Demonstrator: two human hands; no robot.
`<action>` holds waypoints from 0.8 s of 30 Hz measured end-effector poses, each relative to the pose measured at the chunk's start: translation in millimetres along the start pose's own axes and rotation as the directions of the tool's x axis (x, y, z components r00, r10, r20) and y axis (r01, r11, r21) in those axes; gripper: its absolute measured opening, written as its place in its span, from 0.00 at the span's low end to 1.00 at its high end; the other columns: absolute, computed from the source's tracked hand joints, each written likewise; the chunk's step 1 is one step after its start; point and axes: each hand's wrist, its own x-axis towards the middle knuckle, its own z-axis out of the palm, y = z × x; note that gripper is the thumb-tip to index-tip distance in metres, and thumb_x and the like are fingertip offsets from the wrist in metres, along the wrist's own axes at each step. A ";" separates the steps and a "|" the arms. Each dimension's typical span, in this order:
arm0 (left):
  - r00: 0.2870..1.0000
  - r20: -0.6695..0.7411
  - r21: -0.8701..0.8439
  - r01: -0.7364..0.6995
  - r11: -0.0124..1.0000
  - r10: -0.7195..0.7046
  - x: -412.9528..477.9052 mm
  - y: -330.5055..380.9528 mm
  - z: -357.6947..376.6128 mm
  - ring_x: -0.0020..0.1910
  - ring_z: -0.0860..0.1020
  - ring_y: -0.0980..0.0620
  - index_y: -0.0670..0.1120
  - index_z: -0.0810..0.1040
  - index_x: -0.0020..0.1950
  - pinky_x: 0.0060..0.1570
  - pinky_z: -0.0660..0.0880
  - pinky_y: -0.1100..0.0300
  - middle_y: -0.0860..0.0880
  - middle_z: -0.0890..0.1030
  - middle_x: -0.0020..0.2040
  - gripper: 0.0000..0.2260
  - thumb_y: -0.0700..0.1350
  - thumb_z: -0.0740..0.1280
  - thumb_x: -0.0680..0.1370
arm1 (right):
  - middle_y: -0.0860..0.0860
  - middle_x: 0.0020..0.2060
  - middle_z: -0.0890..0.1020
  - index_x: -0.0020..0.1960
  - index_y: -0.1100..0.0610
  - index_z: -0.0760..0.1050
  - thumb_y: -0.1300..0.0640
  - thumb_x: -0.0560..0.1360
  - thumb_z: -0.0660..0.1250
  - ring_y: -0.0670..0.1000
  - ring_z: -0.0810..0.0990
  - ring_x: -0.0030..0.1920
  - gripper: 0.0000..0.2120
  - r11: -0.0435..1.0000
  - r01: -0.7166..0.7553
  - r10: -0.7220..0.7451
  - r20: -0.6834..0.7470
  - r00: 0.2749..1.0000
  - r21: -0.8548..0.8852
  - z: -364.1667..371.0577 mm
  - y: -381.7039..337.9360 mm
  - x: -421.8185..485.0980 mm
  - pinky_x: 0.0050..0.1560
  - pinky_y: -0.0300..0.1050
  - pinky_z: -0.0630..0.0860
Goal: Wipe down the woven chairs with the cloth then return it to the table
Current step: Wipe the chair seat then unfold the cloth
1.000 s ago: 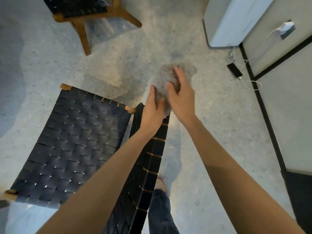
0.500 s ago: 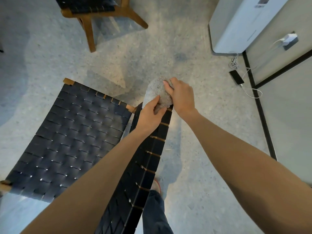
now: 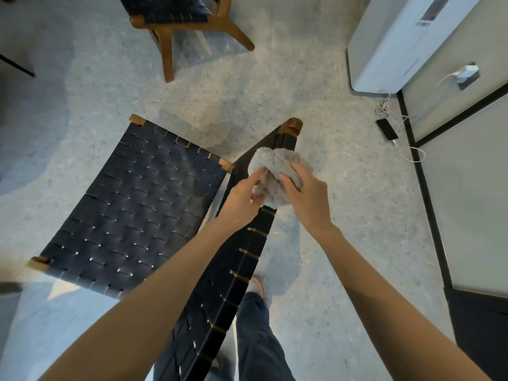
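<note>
A fluffy grey cloth (image 3: 275,167) is bunched against the upper part of the near woven chair's backrest (image 3: 236,268), just below its wooden top corner. My left hand (image 3: 243,199) pinches the cloth's lower left side. My right hand (image 3: 305,193) grips it from the right, fingers curled into the pile. The chair's black woven seat (image 3: 137,204) with wooden corners spreads to the left. A second woven chair (image 3: 176,15) with wooden legs stands at the top of the view.
A white appliance (image 3: 398,42) stands at the upper right by the wall. A phone (image 3: 386,129) lies on the speckled floor, cabled to a wall charger (image 3: 467,72). My leg and shoe (image 3: 255,320) are behind the backrest. A dark table edge (image 3: 16,66) shows far left.
The cloth came down from in front of me onto the backrest top. Both hands shifted their hold on it and the view tilted slightly, revealing the backrest's wooden corner.
</note>
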 end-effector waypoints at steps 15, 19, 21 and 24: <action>0.972 0.234 0.293 -0.105 0.950 0.035 -238.7 -100.5 -10.3 0.55 0.73 0.46 0.47 0.69 0.67 0.58 0.71 0.50 0.46 0.75 0.63 0.18 0.35 0.59 0.78 | 0.55 0.59 0.75 0.63 0.55 0.72 0.52 0.79 0.63 0.50 0.75 0.56 0.15 0.980 -0.186 0.198 0.320 0.926 -0.069 60.8 -51.6 -244.2 0.59 0.38 0.71; 0.980 0.191 0.514 -0.146 0.845 0.054 -310.5 -128.5 -14.3 0.50 0.62 0.53 0.57 0.64 0.71 0.52 0.65 0.60 0.54 0.70 0.64 0.21 0.39 0.58 0.80 | 0.53 0.60 0.75 0.66 0.54 0.71 0.54 0.78 0.64 0.52 0.74 0.59 0.17 0.989 -0.106 0.141 0.467 0.873 -0.099 64.6 -76.6 -306.4 0.57 0.39 0.68; 0.982 0.179 0.521 -0.149 0.841 0.063 -343.4 -140.0 -15.8 0.50 0.61 0.55 0.57 0.64 0.71 0.51 0.63 0.63 0.55 0.69 0.65 0.21 0.41 0.59 0.80 | 0.51 0.61 0.76 0.67 0.54 0.70 0.54 0.78 0.64 0.51 0.74 0.61 0.18 0.992 -0.072 0.119 0.533 0.838 -0.108 63.1 -88.5 -329.8 0.59 0.40 0.68; 0.990 0.130 0.452 -0.101 0.886 0.047 -383.4 -155.3 -17.9 0.53 0.65 0.54 0.56 0.67 0.70 0.53 0.68 0.62 0.56 0.71 0.64 0.18 0.41 0.59 0.81 | 0.49 0.62 0.75 0.68 0.52 0.69 0.53 0.76 0.67 0.51 0.74 0.62 0.21 0.994 -0.051 0.103 0.618 0.779 -0.101 64.7 -104.1 -359.9 0.62 0.44 0.70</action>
